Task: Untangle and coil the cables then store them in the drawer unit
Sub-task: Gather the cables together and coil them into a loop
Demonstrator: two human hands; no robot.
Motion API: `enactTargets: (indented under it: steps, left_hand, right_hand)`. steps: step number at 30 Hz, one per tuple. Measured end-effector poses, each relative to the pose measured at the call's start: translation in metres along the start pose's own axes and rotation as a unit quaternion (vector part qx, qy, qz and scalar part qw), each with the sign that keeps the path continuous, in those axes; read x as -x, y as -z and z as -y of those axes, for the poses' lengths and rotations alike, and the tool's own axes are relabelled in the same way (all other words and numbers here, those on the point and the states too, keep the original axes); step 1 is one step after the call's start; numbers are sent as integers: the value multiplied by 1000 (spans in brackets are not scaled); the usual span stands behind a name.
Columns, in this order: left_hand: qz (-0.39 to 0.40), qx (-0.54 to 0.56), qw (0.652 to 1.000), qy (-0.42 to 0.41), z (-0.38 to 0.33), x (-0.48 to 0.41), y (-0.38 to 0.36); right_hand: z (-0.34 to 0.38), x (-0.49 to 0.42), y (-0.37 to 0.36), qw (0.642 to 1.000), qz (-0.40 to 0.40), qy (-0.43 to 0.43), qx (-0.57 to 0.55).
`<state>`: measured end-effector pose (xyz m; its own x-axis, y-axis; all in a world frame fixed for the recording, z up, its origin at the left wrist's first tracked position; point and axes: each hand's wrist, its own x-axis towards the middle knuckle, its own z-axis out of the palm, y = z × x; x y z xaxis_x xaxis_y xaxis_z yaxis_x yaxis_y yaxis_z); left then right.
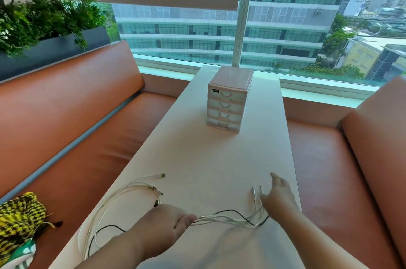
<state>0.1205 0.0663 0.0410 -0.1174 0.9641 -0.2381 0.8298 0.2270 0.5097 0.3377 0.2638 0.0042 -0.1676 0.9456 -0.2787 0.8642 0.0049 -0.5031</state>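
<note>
A tangle of white cables and one black cable lies across the near end of the white table. My left hand pinches the bundle near its middle, and loops of cable trail off to the left behind it. My right hand rests flat on the table with its fingers spread over the cable ends with plugs. A small pale pink drawer unit with several drawers, all pushed in, stands farther back on the table.
Orange bench seats run along both sides of the table. A yellow and black patterned cloth lies on the left seat. Green plants in a dark planter stand behind the left backrest. A large window is beyond the table.
</note>
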Motion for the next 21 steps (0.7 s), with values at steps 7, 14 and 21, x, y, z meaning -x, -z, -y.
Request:
enactTargets:
  steps: [7,14,21]
  left_hand:
    - [-45,20,998,-29,-14,-9,7]
    - [-137,89,985,-49,-4,0,10]
    - [-398,117,909,-29,-2,13,5]
  right_hand:
    - [82,79,-6,892,248,368,90]
    - [90,94,-14,859,218,453,94]
    - [87,87,-17,871,116,460,127]
